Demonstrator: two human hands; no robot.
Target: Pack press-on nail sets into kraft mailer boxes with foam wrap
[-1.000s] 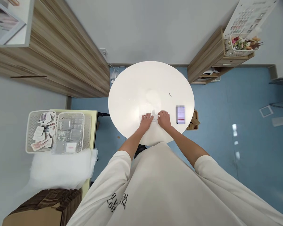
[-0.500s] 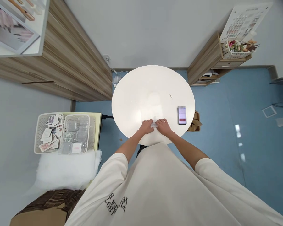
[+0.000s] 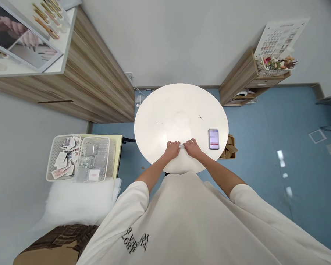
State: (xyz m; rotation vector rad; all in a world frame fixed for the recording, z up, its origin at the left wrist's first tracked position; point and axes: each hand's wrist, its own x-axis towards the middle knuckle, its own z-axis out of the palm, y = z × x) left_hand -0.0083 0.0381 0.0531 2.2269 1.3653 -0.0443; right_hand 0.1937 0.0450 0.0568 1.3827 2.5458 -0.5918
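My left hand (image 3: 172, 149) and my right hand (image 3: 192, 148) are close together at the near side of a round white table (image 3: 179, 97). Between their fingertips runs a small whitish, see-through strip (image 3: 181, 146), perhaps thin plastic. Each hand pinches one end of it, with the fingers curled. Most of the strip is covered by the fingers, so its exact kind does not show. A phone (image 3: 213, 139) with a lit screen lies on the table to the right of my right hand.
At left, a basket of cards (image 3: 50, 158) and a basket of clear boxes (image 3: 108, 149) stand on a yellow table, beside a stack of white translucent sheets (image 3: 77, 198). A cardboard box (image 3: 228, 152) sits on the floor at right. Wooden cabinets (image 3: 99, 73) flank the round table.
The translucent piece stood up partly between my hands before; now it appears flatter and narrower. Both hands stay close together. The whole view has shifted slightly.
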